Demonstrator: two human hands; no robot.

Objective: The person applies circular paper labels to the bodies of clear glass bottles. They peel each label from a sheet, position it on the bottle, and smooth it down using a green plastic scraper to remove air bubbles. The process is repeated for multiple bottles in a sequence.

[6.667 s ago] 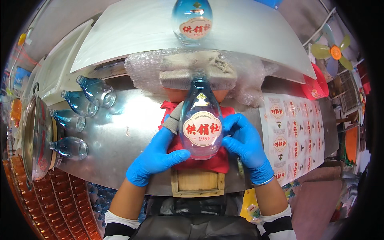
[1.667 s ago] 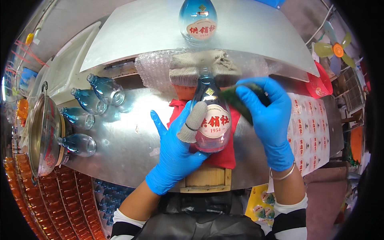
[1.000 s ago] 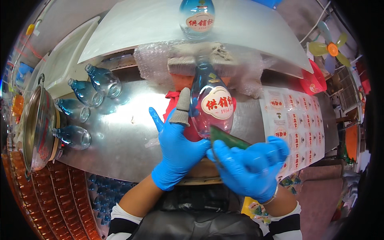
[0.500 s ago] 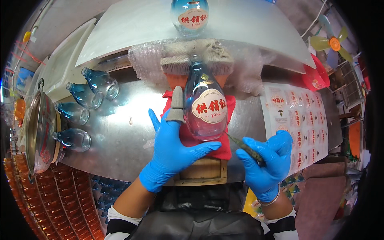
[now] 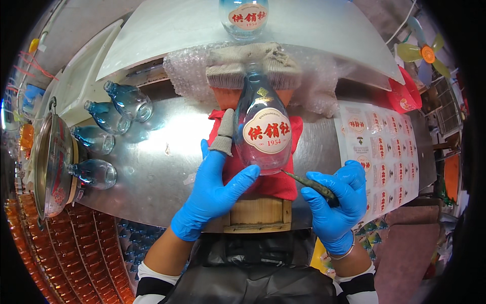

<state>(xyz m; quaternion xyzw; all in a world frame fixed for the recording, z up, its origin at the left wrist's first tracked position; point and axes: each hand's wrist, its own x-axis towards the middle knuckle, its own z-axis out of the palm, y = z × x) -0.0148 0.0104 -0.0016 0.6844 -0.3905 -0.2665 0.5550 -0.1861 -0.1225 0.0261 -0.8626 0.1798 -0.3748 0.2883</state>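
A blue-to-clear glass bottle [image 5: 260,109] with an oval cream label in red print lies on a red cloth [image 5: 286,188], its neck against a folded grey-white cloth pad [image 5: 230,76]. My left hand [image 5: 210,187], in a blue glove with grey fabric covers on a finger, lies along the bottle's left side. Its thumb touches the base, holding the bottle from that side. My right hand [image 5: 336,202], also blue-gloved, grips a slim pointed tool [image 5: 320,189] with a dark mottled handle. The tool's tip is at the bottle's base, on the right; whether it touches cannot be made out.
Several blue glass bottles [image 5: 112,117] lie on the metal table at left, beside a round metal pan [image 5: 53,167]. A sheet of printed labels [image 5: 377,152] lies at right. Another labelled bottle [image 5: 243,31] stands on the white board behind. A small fan [image 5: 428,54] is at far right.
My left thumb has come in against the bottle's base. The pointed tool's tip has moved slightly left, up to the base's lower right edge.
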